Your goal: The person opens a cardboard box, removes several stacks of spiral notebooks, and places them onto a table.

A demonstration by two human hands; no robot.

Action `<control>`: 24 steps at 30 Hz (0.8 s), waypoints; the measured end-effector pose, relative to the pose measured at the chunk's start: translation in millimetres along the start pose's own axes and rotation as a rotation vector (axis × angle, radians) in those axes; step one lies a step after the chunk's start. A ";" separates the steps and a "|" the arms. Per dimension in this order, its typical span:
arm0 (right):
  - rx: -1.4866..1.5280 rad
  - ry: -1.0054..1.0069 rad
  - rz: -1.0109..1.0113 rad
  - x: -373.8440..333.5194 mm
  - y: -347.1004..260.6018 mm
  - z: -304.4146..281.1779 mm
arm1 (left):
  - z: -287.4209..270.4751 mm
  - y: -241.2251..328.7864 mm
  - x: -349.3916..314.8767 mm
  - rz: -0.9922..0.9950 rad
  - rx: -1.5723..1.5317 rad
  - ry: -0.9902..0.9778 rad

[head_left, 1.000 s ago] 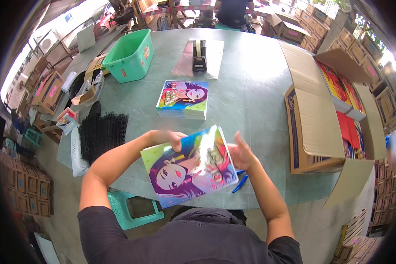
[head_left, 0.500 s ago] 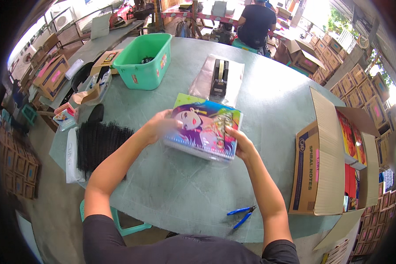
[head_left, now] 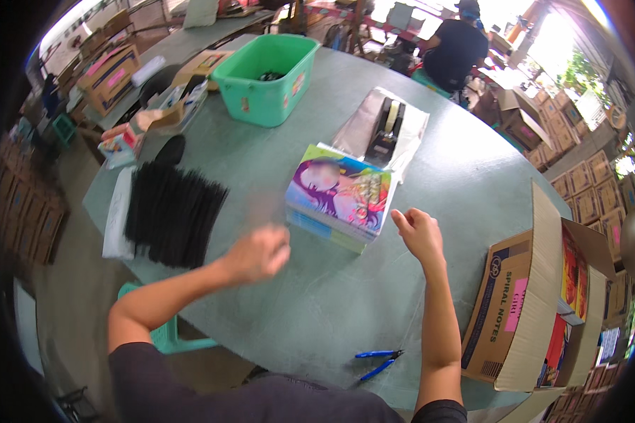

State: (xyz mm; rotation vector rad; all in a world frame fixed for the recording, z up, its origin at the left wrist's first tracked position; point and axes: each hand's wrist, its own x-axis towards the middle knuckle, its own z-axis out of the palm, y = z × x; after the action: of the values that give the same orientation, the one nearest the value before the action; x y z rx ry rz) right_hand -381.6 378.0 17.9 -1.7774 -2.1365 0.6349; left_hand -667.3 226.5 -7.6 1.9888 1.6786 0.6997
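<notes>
A stack of spiral notebooks point(head_left: 342, 197), its top cover printed with a purple-haired figure, lies on the table in front of me. My left hand point(head_left: 259, 252) is just left of the stack and nearer to me, apart from it. Its fingers look bent but motion smears them. Close to the stack's right side is my right hand point(head_left: 420, 234), thumb held away from its curled fingers and nothing between them. A black tape dispenser point(head_left: 386, 134) rests on clear plastic sheets point(head_left: 413, 130) behind the stack.
Black spiral coils point(head_left: 173, 211) lie at the left, near a white packet point(head_left: 121, 211). A green bin point(head_left: 268, 88) stands at the back. Blue-handled cutters point(head_left: 379, 361) lie near the front edge. At the right is an open carton point(head_left: 504, 303) with notebooks. Farther off sits another person point(head_left: 455, 53).
Both hands have let go of the notebook they held, which now tops the stack. My left hand has moved toward me, my right hand rightward. The whole view has shifted and tilted.
</notes>
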 end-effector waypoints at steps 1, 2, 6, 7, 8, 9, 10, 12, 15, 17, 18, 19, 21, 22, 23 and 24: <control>0.075 -0.028 -0.036 -16.8 -4.0 0.1 | 10.1 3.0 -50.1 -0.003 0.029 -0.201; 0.150 -0.045 -0.067 -34.1 -8.2 -1.7 | 15.7 11.0 -97.2 -0.180 -0.027 -0.560; 0.394 0.016 -0.202 -90.4 -24.2 -7.7 | 60.8 36.7 -277.0 -0.834 -0.313 -1.174; 0.435 0.004 -0.206 -100.4 -25.8 -8.7 | 88.9 28.1 -336.1 -0.939 -0.578 -1.071; 0.470 -0.019 -0.213 -109.5 -26.9 -6.9 | 82.5 60.6 -347.2 -1.161 -1.023 -0.731; 0.505 -0.037 -0.213 -117.8 -25.5 -6.9 | 94.6 71.7 -365.4 -1.196 -1.195 -0.585; 0.521 -0.030 -0.217 -124.4 -21.9 -5.4 | 103.9 77.7 -378.6 -1.210 -1.221 -0.550; 0.553 -0.018 -0.235 -136.1 -15.8 -1.0 | 115.9 90.3 -396.7 -1.235 -1.251 -0.493; 0.578 -0.080 -0.239 -156.5 -9.1 0.3 | 128.7 108.9 -423.6 -1.262 -1.271 -0.439; 0.570 -0.106 -0.246 -169.3 -4.2 -0.5 | 133.3 118.8 -440.0 -1.276 -1.274 -0.425; 0.566 -0.118 -0.249 -175.2 -1.6 -1.5 | 135.4 124.5 -447.1 -1.283 -1.273 -0.422; 0.566 -0.132 -0.246 -181.1 1.0 -3.0 | 136.9 129.2 -452.4 -1.288 -1.276 -0.418; 0.577 -0.146 -0.220 -191.5 9.8 -6.9 | 137.1 136.8 -458.8 -1.303 -1.259 -0.421; 0.590 -0.153 -0.217 -194.9 14.1 -8.1 | 136.9 139.3 -459.3 -1.308 -1.249 -0.421; 0.600 -0.161 -0.218 -198.9 16.9 -8.6 | 135.4 142.0 -462.3 -1.313 -1.240 -0.419; 0.611 -0.170 -0.219 -202.5 20.0 -8.7 | 132.7 141.9 -462.4 -1.319 -1.223 -0.420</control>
State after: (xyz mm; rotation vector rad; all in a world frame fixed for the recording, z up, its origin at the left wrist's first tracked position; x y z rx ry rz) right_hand -320.5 183.9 26.8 -1.1808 -1.9068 1.2474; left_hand -537.0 -254.3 -65.5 0.0367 1.3079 0.4706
